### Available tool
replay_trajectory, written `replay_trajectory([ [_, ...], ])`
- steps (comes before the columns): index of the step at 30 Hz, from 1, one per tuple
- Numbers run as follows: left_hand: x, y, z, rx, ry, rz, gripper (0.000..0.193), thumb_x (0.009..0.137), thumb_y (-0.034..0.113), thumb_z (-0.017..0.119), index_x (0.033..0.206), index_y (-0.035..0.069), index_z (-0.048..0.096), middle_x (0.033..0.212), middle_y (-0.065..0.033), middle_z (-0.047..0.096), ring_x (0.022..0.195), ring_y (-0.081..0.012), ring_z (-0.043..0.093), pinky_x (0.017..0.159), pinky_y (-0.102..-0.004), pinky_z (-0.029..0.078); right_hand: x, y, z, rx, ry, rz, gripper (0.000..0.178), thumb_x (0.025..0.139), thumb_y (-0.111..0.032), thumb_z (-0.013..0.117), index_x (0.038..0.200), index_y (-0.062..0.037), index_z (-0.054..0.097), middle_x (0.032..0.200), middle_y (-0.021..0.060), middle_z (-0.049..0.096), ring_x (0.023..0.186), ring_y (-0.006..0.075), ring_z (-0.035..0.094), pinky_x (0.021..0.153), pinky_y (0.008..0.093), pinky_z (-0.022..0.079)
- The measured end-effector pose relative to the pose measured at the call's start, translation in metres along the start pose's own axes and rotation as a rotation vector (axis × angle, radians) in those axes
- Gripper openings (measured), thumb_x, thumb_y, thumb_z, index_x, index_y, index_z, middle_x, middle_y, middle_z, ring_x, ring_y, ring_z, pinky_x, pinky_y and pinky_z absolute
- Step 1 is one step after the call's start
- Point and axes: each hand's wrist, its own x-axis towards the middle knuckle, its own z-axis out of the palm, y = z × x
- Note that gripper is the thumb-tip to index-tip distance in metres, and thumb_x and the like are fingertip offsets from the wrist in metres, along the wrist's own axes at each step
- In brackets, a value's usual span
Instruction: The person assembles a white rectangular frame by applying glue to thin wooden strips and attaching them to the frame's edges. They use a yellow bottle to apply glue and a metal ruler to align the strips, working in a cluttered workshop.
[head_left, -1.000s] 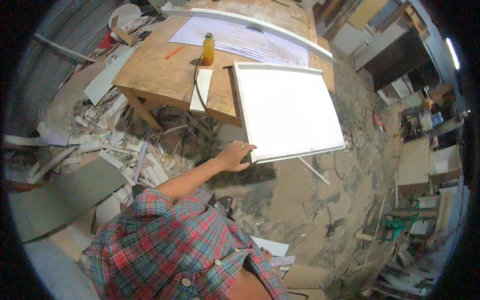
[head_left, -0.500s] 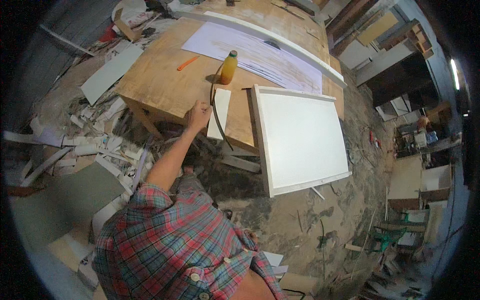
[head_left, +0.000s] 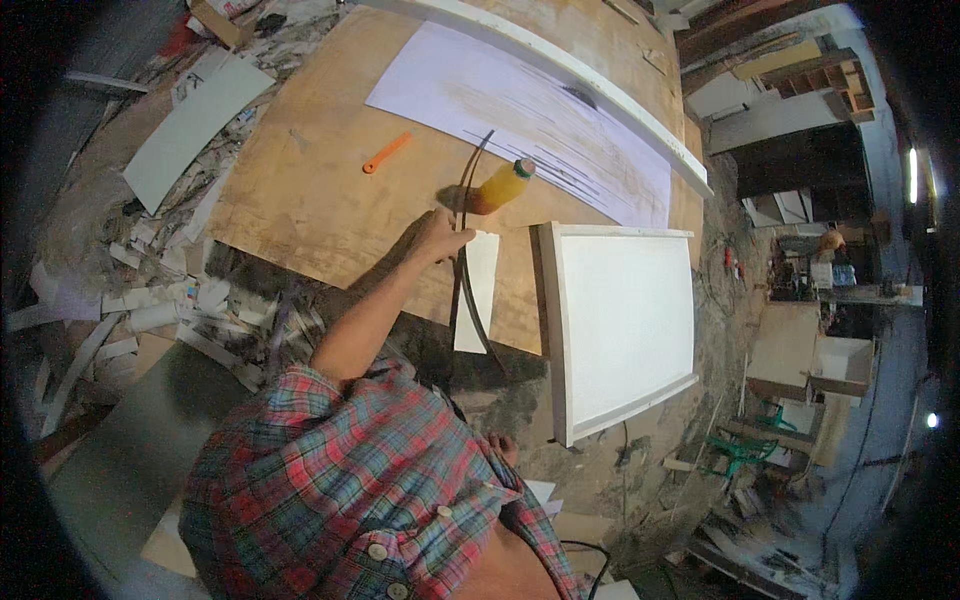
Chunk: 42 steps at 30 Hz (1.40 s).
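Observation:
My left hand (head_left: 440, 238) reaches over the near part of the wooden table, its fingers closed on a thin dark flexible strip (head_left: 466, 275). The strip bows down past the table's near edge; its upper end points to the far side. Beneath it lies a narrow white piece of board (head_left: 480, 300), partly over that edge. Just beyond my hand is a bottle of yellow-orange liquid (head_left: 497, 188) with a green cap. A bit of skin beside my shirt seems to be my right hand (head_left: 503, 449), mostly hidden, its fingers unclear.
A white panel with raised rims (head_left: 625, 325) stands at the table's right corner. On the wooden table (head_left: 310, 200) are an orange-handled tool (head_left: 387, 153), a pale lilac sheet (head_left: 440, 75) and a long white bar (head_left: 560, 75). Offcuts (head_left: 150, 300) litter the floor at left.
My left hand and the dark strip have moved slightly right in the view, closer to the bottle. The whole view has shifted, with the table and white panel appearing lower.

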Motion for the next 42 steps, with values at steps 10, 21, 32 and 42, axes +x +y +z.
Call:
replay_trajectory([
  [10, -0.003, 0.009, -0.024, -0.375, -0.13, -0.042, 0.048, 0.087, 0.023, 0.071, 0.125, 0.0, 0.054, 0.095, -0.0114, 0.069, 0.071, -0.0156, 0.067, 0.06, -0.0306, 0.058, -0.034, -0.154, 0.038, -0.25, 0.105, -0.042, 0.029, 0.096, -0.022, 0.061, 0.11, 0.0029, 0.065, 0.089, 0.016, 0.071, 0.075, 0.023, 0.068, 0.07, 0.0344, 0.051],
  [21, -0.018, 0.087, -0.121, -0.8, -0.384, 0.392, 0.049, 0.095, 0.023, 0.066, 0.139, 0.008, 0.05, 0.096, -0.0032, 0.067, 0.091, -0.0134, 0.064, 0.077, -0.0282, 0.053, -0.049, -0.447, 0.101, -0.032, 0.068, -0.664, 0.033, 0.098, -0.023, 0.06, 0.116, 0.0041, 0.064, 0.101, 0.0109, 0.069, 0.084, 0.0154, 0.063, 0.074, 0.0291, 0.052],
  [32, -0.049, 0.226, -0.271, 0.395, -0.294, 0.65, 0.04, 0.089, 0.019, 0.071, 0.128, 0.009, 0.064, 0.092, -0.0022, 0.068, 0.079, -0.0106, 0.06, 0.07, -0.0274, 0.05, -0.115, -0.681, 0.124, -0.439, 0.208, -1.662, 0.039, 0.078, 0.001, 0.074, 0.115, -0.0077, 0.067, 0.108, 0.0141, 0.067, 0.1, 0.0323, 0.064, 0.086, 0.0362, 0.052],
  [42, -0.062, 0.389, -0.229, 1.14, -0.461, 0.983, 0.029, 0.088, 0.022, 0.07, 0.115, 0.012, 0.071, 0.088, -0.0123, 0.07, 0.078, -0.0223, 0.066, 0.072, -0.0367, 0.051, -0.009, -0.717, 0.062, -0.865, -0.363, -1.078, 0.028, 0.095, -0.028, 0.065, 0.104, -0.0024, 0.07, 0.077, 0.0099, 0.068, 0.068, 0.0166, 0.061, 0.064, 0.0317, 0.05],
])
